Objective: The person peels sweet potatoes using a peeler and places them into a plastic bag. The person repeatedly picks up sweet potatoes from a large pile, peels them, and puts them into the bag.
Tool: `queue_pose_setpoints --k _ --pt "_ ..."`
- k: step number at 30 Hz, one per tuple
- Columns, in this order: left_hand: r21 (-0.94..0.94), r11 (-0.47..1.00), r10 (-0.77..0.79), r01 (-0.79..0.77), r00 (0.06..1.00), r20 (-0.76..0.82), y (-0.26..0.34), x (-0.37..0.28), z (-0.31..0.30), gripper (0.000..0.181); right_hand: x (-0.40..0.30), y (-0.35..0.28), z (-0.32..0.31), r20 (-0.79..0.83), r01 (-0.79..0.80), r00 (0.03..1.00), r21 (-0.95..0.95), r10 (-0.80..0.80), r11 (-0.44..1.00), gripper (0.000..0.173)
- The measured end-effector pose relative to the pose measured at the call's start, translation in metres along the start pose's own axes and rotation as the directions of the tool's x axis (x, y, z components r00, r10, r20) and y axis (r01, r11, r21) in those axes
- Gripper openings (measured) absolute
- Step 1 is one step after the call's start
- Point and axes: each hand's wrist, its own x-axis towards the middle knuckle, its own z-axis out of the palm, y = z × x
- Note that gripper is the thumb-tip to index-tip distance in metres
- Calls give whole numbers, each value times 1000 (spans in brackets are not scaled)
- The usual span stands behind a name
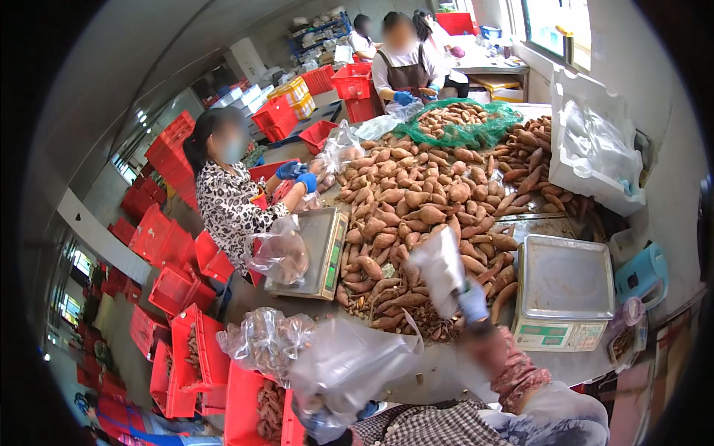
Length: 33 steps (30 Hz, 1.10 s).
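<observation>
My right hand (474,304), in a blue glove, is shut on a whitish flat thing (440,270), too blurred to name. It hangs over the near right part of a large heap of sweet potatoes (413,195). At the bottom edge my left hand (324,425), also gloved, grips a clear plastic bag (362,357); its fingers are partly hidden behind the film. The bag spreads over the table's near edge. Small roots and scraps (429,320) lie between my hands.
A platform scale (566,279) stands at right, another (315,251) at left with a bagged load (279,251). A foam box (597,145), blue jug (641,273) and green net (452,131) border the heap. Red crates (240,407) stand lower left. Gloved co-workers work left and behind.
</observation>
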Motion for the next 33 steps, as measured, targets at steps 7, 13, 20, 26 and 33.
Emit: queue_pose_setpoints --k 7,13,20,26,33 --pt "813 573 223 108 933 -281 7 -2 12 50 121 -95 -128 -428 122 850 -405 -306 906 33" --pt "820 536 118 199 945 -306 2 -12 -19 43 181 -132 -203 57 378 892 -634 -448 674 36" --pt "726 650 -37 222 965 -261 1 5 -5 47 148 -319 -230 -284 722 672 51 -684 690 31" --pt "464 875 -97 140 989 -115 1 14 18 54 74 -183 -111 684 657 540 22 -491 753 42" --pt "646 759 58 84 979 -195 1 2 -3 55 -54 -92 -18 900 -790 36 292 -435 539 42"
